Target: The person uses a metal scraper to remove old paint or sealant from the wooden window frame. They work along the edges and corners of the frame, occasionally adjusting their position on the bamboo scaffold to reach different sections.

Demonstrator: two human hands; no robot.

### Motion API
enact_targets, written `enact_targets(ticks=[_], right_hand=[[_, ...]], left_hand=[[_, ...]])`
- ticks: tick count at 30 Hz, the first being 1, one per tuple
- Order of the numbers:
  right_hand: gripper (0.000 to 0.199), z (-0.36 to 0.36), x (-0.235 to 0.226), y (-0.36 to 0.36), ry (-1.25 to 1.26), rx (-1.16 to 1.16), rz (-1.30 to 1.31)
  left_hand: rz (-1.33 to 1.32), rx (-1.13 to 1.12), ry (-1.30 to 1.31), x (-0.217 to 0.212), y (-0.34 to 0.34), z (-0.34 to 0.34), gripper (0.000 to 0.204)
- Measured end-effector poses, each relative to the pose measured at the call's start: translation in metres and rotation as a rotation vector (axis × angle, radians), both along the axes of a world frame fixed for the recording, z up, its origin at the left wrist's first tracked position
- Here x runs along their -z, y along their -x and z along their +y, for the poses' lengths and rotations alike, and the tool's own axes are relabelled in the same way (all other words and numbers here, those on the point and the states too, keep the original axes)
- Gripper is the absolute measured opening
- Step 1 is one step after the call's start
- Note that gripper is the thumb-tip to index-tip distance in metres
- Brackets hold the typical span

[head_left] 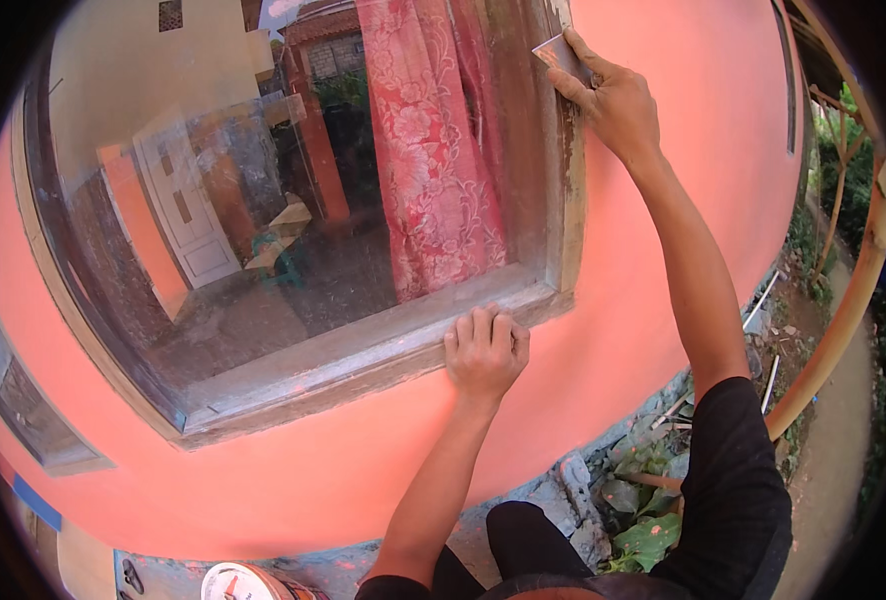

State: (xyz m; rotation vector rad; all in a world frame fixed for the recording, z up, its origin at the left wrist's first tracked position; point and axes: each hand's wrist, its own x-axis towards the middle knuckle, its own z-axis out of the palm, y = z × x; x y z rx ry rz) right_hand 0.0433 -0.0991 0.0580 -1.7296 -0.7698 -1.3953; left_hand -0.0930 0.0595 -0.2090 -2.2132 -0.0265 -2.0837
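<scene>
High on the right side of the window, my right hand [613,100] is closed round a small flat scraper [555,54] with a pale, paint-marked face. The scraper lies against the upright of the wooden window frame [570,200], where the old coating looks worn and patchy. My left hand [486,352] rests lower down, its fingers curled over the edge of the bottom rail [363,372]. Behind the glass pane [293,250] hangs a red and pink flowered curtain [428,150]; the pane also mirrors a doorway and walls.
Salmon-pink wall [623,330] surrounds the window. A paint bucket [238,582] stands at the bottom, with sandals [132,576] to its left. Rubble and leafy plants [648,540] line the wall's foot. A curved bamboo pole [843,330] rises at the right beside a path.
</scene>
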Motion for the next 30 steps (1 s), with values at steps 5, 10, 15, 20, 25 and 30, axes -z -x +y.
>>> enact_targets(ticks=[5, 10, 15, 20, 25, 30], right_hand=[[0.070, -0.006, 0.001, 0.009, 0.085, 0.053, 0.072], [0.067, -0.006, 0.007, 0.004, 0.060, 0.040, 0.045], [0.070, -0.008, 0.009, 0.022, 0.114, 0.053, 0.165], [0.070, -0.010, 0.005, 0.006, 0.077, 0.010, 0.057], [0.070, -0.010, 0.011, -0.006, 0.111, -0.003, -0.008], [0.069, -0.011, 0.007, -0.008, 0.047, -0.069, -0.011]], left_hand=[[-0.016, 0.008, 0.006, -0.001, -0.001, -0.003, 0.012], [-0.031, -0.021, 0.013, 0.001, -0.005, -0.004, 0.011], [-0.042, -0.013, 0.017, 0.000, -0.002, -0.002, 0.009], [-0.061, 0.005, 0.011, -0.001, -0.003, -0.005, 0.010], [-0.058, 0.007, 0.003, -0.002, -0.001, -0.002, 0.010], [-0.048, 0.029, 0.003, 0.000, -0.002, -0.005, 0.009]])
